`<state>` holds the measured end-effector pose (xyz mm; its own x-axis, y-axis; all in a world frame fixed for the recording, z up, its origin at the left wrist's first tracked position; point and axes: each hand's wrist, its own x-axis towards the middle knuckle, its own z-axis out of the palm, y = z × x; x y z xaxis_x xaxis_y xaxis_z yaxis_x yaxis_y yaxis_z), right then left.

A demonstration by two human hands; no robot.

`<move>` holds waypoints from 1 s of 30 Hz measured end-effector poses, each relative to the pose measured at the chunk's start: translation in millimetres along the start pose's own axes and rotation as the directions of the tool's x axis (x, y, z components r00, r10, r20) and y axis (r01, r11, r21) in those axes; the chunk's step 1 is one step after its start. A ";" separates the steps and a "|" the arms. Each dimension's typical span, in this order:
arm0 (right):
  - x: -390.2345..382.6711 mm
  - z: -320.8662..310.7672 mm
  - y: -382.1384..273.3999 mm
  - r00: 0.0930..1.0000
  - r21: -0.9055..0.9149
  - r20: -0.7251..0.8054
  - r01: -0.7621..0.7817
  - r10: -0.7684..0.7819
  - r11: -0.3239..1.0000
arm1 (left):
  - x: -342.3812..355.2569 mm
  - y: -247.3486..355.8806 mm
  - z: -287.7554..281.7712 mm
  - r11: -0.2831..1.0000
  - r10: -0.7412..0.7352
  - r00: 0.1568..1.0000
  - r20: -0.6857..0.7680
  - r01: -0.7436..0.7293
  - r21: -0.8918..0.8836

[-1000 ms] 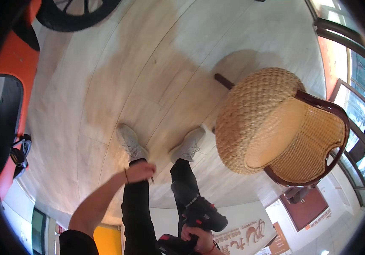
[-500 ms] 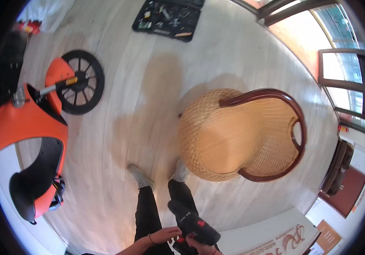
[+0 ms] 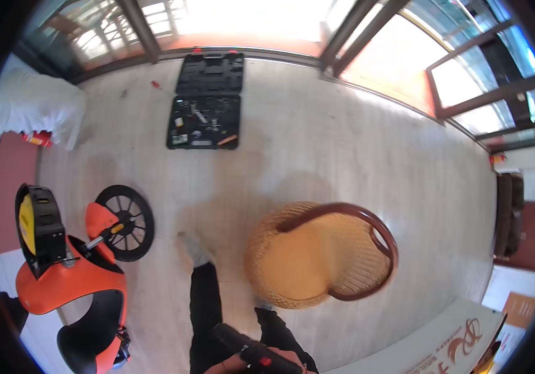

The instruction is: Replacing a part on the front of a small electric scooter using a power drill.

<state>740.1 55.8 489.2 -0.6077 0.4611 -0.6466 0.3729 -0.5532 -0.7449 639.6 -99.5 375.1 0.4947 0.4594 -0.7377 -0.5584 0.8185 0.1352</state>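
Note:
A black cordless drill (image 3: 245, 346) with a red button is low in the view, over my legs. My right hand (image 3: 289, 360) is closed on it, partly cut off by the lower edge. My left hand (image 3: 232, 364) is beside and partly behind the drill; its fingers are hidden. Ahead and to the right of my feet stands a wicker chair (image 3: 295, 262) with a tan seat and a dark wooden rim. Farther off, a black tool case (image 3: 205, 121) lies open on the floor, with small tools and bits in it.
An orange scooter (image 3: 68, 280) with a black spoked wheel stands at the left. A white printed panel (image 3: 417, 340) is at the lower right. Glass doors (image 3: 392, 68) line the far side. A small red-handled tool (image 3: 155, 84) lies near the case, and a white covered thing (image 3: 37, 103) sits far left.
My view has tilted up, so the whole tool case and the doors show. The drill sits lower and farther left in view, and my left hand is now mostly behind it.

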 end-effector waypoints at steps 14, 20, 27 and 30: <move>236.9 99.5 -139.2 0.963 -0.134 -0.214 -0.192 0.161 0.972 | 28.9 242.9 -225.5 0.719 0.510 0.821 -0.258 -0.242 0.651; 289.4 113.3 -201.8 0.938 -0.262 -0.327 -0.206 0.114 0.943 | 68.8 466.5 -295.3 0.939 0.340 0.733 -0.589 -0.303 0.165; 357.4 69.0 -206.9 0.925 -0.124 -0.340 -0.222 0.169 0.967 | 153.1 628.5 -333.9 0.878 0.437 0.685 -0.583 -0.465 0.113; 398.3 48.2 -252.5 0.933 -0.187 -0.315 -0.240 0.173 0.953 | 176.8 668.2 -338.7 0.833 0.371 0.697 -0.613 -0.542 -0.112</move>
<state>370.1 345.7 427.7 -0.2817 0.5527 -0.7843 0.6322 -0.5080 -0.5850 128.4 411.7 110.9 -0.2708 0.4125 -0.8698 -0.8079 0.3939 0.4383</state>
